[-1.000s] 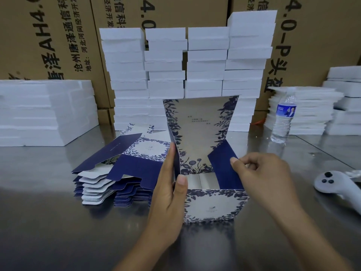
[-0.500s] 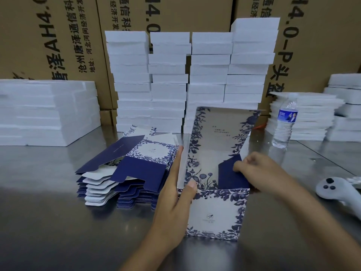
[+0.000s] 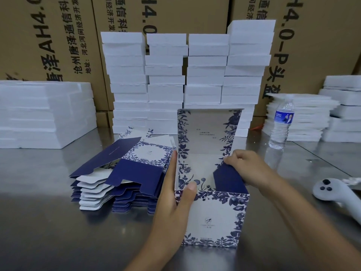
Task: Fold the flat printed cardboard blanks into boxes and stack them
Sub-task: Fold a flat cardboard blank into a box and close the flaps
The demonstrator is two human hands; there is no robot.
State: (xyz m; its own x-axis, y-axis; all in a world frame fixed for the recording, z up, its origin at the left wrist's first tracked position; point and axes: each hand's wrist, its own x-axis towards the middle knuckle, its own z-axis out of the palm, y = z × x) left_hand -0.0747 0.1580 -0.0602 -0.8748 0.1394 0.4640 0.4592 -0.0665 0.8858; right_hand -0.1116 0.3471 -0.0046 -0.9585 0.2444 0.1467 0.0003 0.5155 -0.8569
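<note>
While the half-formed box (image 3: 213,218) stands at 6 o'clock on the tabletop (image 3: 48,222), your left hand (image 3: 173,198) lies flat against its left wall, thumb on the front corner. Your right hand (image 3: 248,169) pinches the navy flap (image 3: 226,178) on the right side, so the hands are apart, one per wall. This looks like light, thin card: stiff across the panels, easy to dent, probably slick. Hold it at scored folds and corners, not mid-panel.

The count:
- One box in progress.
- One pile of flat blanks (image 3: 121,173) at its 9 o'clock, too many to count.
- Four columns of white slabs (image 3: 166,75) at 12.
- One water bottle (image 3: 281,124) at 2.
- One controller (image 3: 336,192) at 3.
</note>
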